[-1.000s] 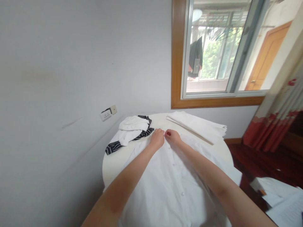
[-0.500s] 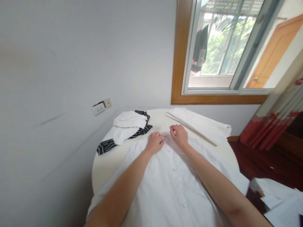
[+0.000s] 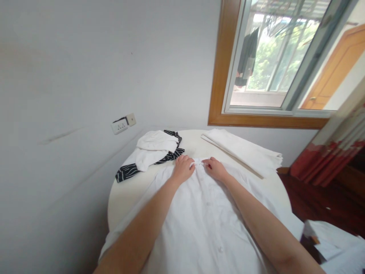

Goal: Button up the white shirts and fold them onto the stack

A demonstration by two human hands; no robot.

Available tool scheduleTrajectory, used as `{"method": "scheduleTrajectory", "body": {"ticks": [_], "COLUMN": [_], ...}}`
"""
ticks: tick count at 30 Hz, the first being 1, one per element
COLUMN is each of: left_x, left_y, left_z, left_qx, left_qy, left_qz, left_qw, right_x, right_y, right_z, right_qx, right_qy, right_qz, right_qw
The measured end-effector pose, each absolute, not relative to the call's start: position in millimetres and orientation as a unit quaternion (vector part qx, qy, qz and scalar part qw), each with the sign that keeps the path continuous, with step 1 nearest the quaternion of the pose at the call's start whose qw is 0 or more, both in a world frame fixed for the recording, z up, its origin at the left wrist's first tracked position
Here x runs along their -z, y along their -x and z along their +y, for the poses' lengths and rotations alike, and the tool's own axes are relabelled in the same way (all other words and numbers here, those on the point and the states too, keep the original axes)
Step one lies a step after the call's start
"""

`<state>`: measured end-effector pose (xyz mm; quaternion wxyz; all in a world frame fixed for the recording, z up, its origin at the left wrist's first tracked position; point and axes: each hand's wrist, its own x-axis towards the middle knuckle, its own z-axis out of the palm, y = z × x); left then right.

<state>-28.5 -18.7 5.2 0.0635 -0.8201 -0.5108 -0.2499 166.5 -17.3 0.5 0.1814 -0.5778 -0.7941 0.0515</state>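
On the round table: a white button-front shirt is lying spread flat, placket up, its collar end pointing toward the wall and its hem running off toward the wearer of the camera.
Left hand: the left hand is resting at the collar, fingers curled and pinching a small fold of white cloth at the neck.
Right hand: the right hand is meeting it from the other side, fingers bent down onto the same collar edge (whether it is truly gripping or only pressing cannot be told).
Handling: the fabric is looking light, thin and limp, likely sliding easily on the smooth table; the stiffer collar and buttoned placket are probably offering the surest hold.
Nearby: a white garment with black-striped trim is lying to the left, a folded white cloth to the right.
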Motion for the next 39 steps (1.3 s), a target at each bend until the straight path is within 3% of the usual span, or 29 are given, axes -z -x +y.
{"method": "scheduleTrajectory", "body": {"ticks": [8,14,19,31,39], "left_x": [2.1,-1.9,-4.5,6.4,-9.1], "left_y": [25.5,25.2,24.2,25.0,15.9], "left_z": [-18.6,-20.4,-22.0,-19.2,-31.3], "left_qx": [0.245,0.282,0.311,0.283,0.27], "left_qy": [0.835,0.828,0.812,0.838,0.831], "left_qz": [-0.491,-0.481,-0.49,-0.462,-0.474], "left_qw": [0.048,0.056,0.061,0.057,0.107], "right_x": [2.5,-4.1,3.8,15.9,27.9], "right_y": [-164.8,-163.2,-160.7,-154.1,-153.5], "right_z": [-19.8,-23.2,-16.1,-10.4,-2.2], "right_qx": [-0.037,-0.042,-0.133,-0.245,-0.237], "right_qy": [0.564,0.575,0.586,0.573,0.576], "right_qz": [-0.801,-0.772,-0.725,-0.662,-0.628], "right_qw": [0.199,0.268,0.338,0.417,0.466]}}
